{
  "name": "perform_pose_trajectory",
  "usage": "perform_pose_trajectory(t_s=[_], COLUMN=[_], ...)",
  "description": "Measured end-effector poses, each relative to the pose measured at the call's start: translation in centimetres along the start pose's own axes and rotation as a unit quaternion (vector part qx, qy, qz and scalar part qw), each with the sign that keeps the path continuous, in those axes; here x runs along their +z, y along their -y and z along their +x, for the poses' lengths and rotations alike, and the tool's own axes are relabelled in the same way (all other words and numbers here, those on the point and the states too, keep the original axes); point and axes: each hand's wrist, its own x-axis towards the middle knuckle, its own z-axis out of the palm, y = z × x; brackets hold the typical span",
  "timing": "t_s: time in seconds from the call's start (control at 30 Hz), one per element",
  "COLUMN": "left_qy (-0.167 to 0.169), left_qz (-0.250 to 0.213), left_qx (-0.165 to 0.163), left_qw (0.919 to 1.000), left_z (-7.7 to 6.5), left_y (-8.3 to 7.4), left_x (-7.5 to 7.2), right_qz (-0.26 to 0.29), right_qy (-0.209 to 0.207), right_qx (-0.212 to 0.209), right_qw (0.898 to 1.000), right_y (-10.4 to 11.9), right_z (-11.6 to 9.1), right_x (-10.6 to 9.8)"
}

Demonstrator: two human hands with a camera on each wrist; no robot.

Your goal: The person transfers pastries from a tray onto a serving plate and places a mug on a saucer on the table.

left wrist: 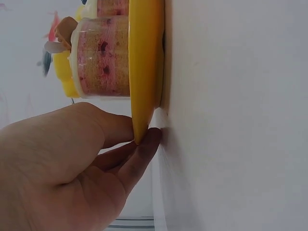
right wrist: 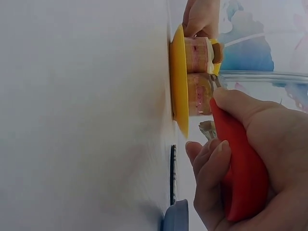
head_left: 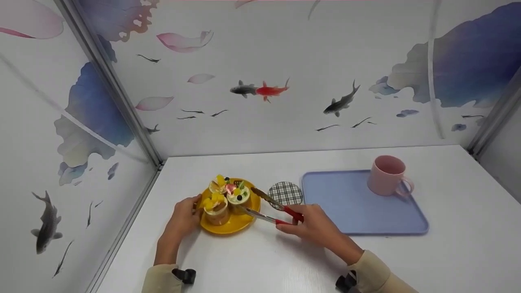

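My left hand (head_left: pixel 185 217) pinches the left rim of a yellow plate (head_left: pixel 234 226), thumb on top and fingers beneath, as the left wrist view shows. On the plate stand three clear cups of layered cake topped with fruit; one cake cup (head_left: pixel 216 211) is at the front left, another cake cup (head_left: pixel 239 196) at the right, and the third cake cup (head_left: pixel 218 184) behind. My right hand (head_left: pixel 311 224) grips red-handled metal tongs (head_left: pixel 266 218). The tongs' arms are spread apart, their tips right by the right-hand cup. In the right wrist view the red handle (right wrist: pixel 240 168) lies in my palm.
A round checked coaster (head_left: pixel 286 192) lies just right of the plate, partly behind the tongs. Farther right is a blue tray (head_left: pixel 358 215) with a pink mug (head_left: pixel 386 177) on its back right corner. Patterned panels (head_left: pixel 285 126) border the white table at the back and left.
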Motion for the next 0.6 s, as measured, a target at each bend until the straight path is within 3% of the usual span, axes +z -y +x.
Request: perform_pose_trajectory(t_s=[0.23,0.6], left_qy=[-0.009,-0.049], left_qz=[0.014,0.021], left_qx=[0.020,0.034], left_qw=[0.9997,0.9980], left_z=[0.0,-0.1], left_y=[0.1,0.3], left_x=[0.0,-0.1], right_qz=[0.004,0.004], right_qy=[-0.010,-0.069], right_qx=[0.016,0.044], right_qw=[1.000,0.997], right_y=[-0.4,-1.2], right_z=[-0.9,-2.2], right_x=[-0.8,-2.3])
